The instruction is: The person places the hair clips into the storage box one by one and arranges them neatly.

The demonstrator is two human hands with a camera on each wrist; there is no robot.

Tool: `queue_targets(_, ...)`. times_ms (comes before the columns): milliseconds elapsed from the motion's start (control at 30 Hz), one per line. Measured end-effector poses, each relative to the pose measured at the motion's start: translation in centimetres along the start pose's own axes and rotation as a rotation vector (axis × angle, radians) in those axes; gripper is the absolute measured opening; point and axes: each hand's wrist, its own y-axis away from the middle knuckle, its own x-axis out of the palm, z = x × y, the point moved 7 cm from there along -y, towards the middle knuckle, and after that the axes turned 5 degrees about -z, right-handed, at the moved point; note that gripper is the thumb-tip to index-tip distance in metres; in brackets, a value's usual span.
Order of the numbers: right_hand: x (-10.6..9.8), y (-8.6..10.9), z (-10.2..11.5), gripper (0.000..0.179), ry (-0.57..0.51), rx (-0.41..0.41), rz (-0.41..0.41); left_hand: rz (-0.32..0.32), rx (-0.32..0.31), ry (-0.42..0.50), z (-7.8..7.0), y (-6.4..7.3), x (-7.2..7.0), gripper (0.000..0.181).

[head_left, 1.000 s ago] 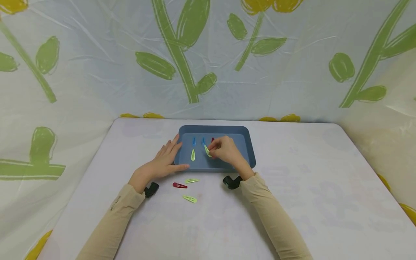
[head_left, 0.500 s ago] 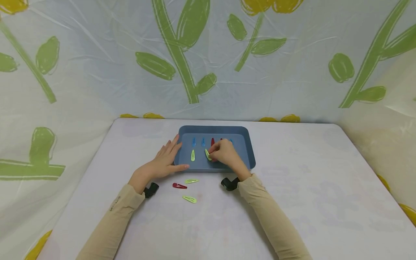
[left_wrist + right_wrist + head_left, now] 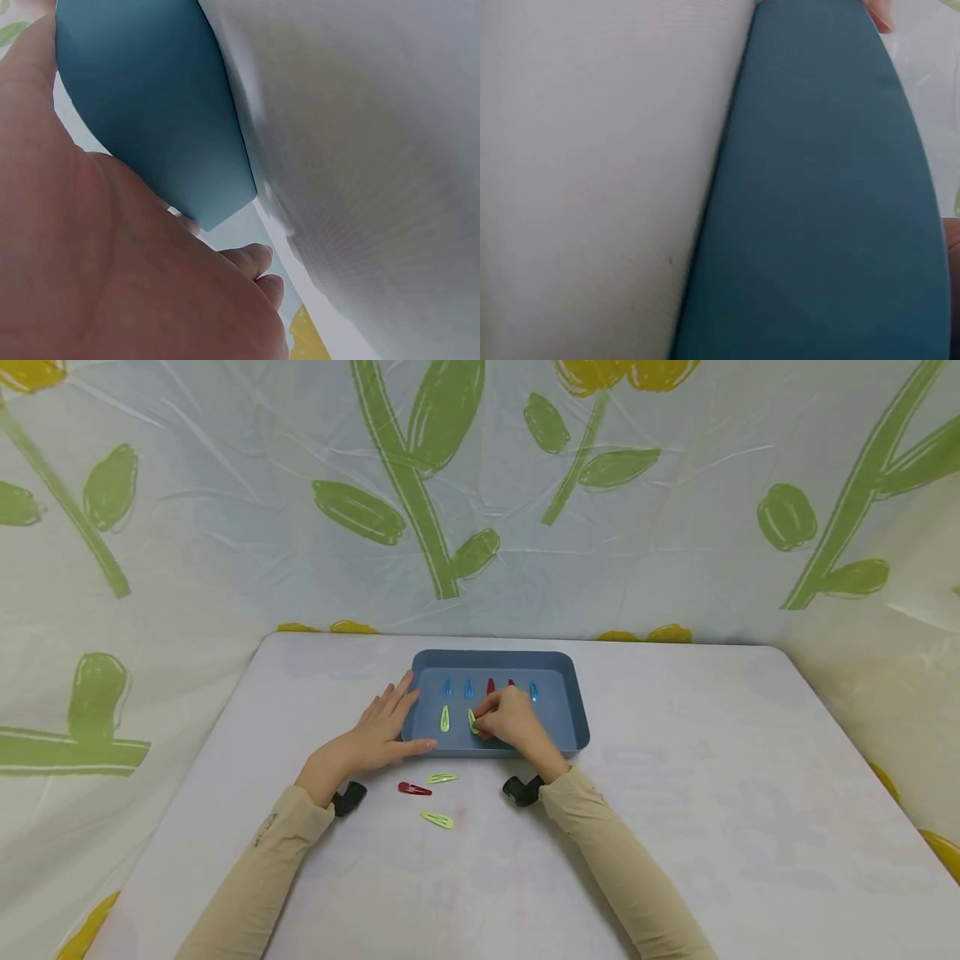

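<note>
In the head view a blue-grey tray [image 3: 495, 752] lies on the table. My right hand [image 3: 512, 720] is over its front half and pinches a light green hair clip [image 3: 472, 721], partly hidden by the fingers. Left of that clip lies another green hair clip [image 3: 445, 718]. Behind them stand in a row blue clips [image 3: 447, 687], red clips [image 3: 491, 686] and a blue clip [image 3: 534, 691] at the right. My left hand [image 3: 372, 733] rests with spread, straight fingers on the tray's left edge. The left wrist view shows this hand against the tray wall [image 3: 150, 97].
On the table in front of the tray lie a red hair clip [image 3: 415, 789] and two green hair clips, one nearer the tray [image 3: 442, 777] and a nearer-to-me green clip [image 3: 437, 819]. A flower-printed sheet [image 3: 480, 527] hangs behind the table.
My right hand has moved a little left and toward me with the green clip, which now stands straighter beside the other green one. More of the back row shows. The left hand has stayed put.
</note>
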Motion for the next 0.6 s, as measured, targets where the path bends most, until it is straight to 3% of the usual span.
queue_targets(600,0.61,0.18,-0.12,0.005,-0.04,0.012,-0.009,-0.007,0.007,0.001,-0.18,0.0,-0.11,0.102)
